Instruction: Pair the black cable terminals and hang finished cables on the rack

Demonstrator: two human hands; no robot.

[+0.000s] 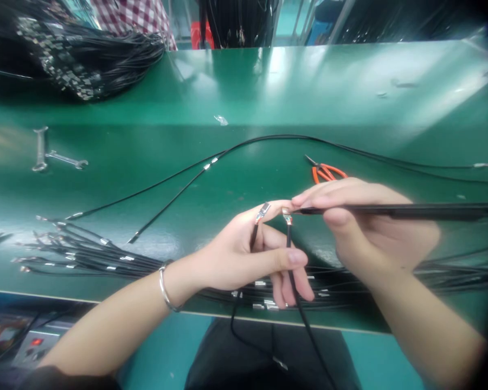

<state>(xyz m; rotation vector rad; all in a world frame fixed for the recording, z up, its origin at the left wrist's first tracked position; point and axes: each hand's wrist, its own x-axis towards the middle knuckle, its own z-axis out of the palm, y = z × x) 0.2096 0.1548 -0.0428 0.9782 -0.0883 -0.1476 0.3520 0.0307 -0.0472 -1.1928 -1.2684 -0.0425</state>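
Note:
My left hand (244, 254) is closed around two thin black wires (289, 254), holding their metal terminal ends (263, 211) upright above the front edge of the green bench (244, 86). A silver bangle sits on that wrist. My right hand (370, 222) pinches a long black sleeve or cable (431, 210) that runs off to the right. Its tip almost touches the right-hand terminal (287, 216). The held wires hang down past the bench edge toward my lap.
A bundle of black terminal-tipped wires (85, 254) lies along the front edge. Orange-handled scissors (325, 171) rest behind my right hand. Two wrenches (44, 154) lie at the left. A heap of black cables (77, 54) fills the far left; a person in a checked shirt stands behind.

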